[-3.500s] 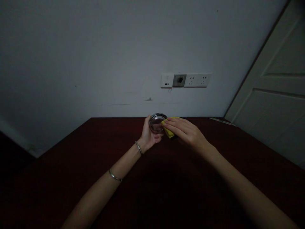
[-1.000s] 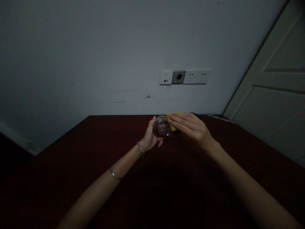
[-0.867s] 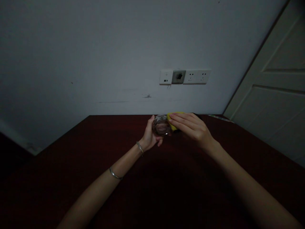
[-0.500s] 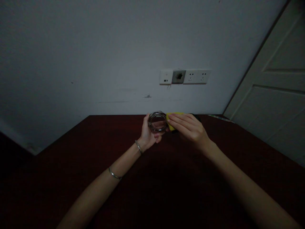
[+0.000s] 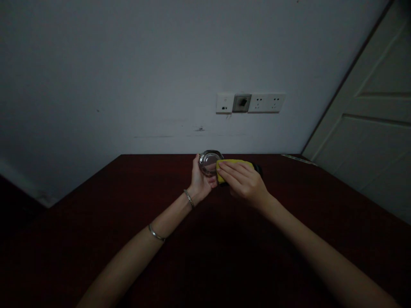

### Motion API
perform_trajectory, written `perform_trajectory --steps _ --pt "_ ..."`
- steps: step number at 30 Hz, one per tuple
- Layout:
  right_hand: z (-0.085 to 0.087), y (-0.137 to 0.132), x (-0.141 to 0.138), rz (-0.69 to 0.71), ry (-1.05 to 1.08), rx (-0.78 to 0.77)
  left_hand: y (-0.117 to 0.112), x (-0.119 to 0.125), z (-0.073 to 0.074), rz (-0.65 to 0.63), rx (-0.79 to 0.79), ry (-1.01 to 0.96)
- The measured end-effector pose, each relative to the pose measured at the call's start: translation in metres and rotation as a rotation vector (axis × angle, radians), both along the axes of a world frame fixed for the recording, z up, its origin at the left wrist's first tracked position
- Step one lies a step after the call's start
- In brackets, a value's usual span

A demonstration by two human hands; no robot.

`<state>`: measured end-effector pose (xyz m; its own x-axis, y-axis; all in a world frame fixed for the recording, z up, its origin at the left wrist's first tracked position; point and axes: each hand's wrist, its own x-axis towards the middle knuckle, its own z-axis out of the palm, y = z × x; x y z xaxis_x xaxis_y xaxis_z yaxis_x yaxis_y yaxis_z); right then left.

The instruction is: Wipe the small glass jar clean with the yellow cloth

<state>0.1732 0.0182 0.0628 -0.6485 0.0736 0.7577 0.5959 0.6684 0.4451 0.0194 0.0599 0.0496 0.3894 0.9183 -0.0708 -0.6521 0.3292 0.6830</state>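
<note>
My left hand (image 5: 201, 179) is wrapped around the left and lower side of a round clear glass dish (image 5: 210, 159), tilted so that its circular face shows. My right hand (image 5: 245, 179) grips a yellow cloth (image 5: 236, 164) with a dark part at its right end, fingers pressed flat over it. The cloth's left edge overlaps the lower right rim of the glass dish. Part of the left fingers is hidden behind the glass and cloth. Both hands are held above the dark red table.
The dark red table (image 5: 154, 171) meets a pale wall (image 5: 160, 77) at the back. Wall sockets (image 5: 265, 102) sit above its rear edge. A thin flat strip (image 5: 298, 159) lies at the back right corner, beside a panelled door (image 5: 375, 128).
My right hand with the yellow cloth has moved left and slightly down, further over the dish's rim. The glass dish has turned a little in my left hand.
</note>
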Motion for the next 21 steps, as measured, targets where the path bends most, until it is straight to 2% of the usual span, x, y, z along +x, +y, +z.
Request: perform_trajectory --steps 8,17,19,21 --pt "-0.011 -0.004 -0.015 -0.004 0.016 -0.004 0.0 0.012 -0.002 0.123 -0.013 -0.077" --pt "-0.013 -0.009 -0.019 0.001 -0.02 -0.051 -0.009 0.016 -0.001 -0.002 -0.15 -0.011" --pt "-0.012 -0.007 -0.018 0.019 -0.034 -0.073 -0.009 0.016 -0.002 -0.04 -0.144 -0.014" --pt "-0.009 -0.006 -0.016 0.031 -0.042 -0.073 -0.009 0.015 -0.003 -0.021 -0.106 -0.03"
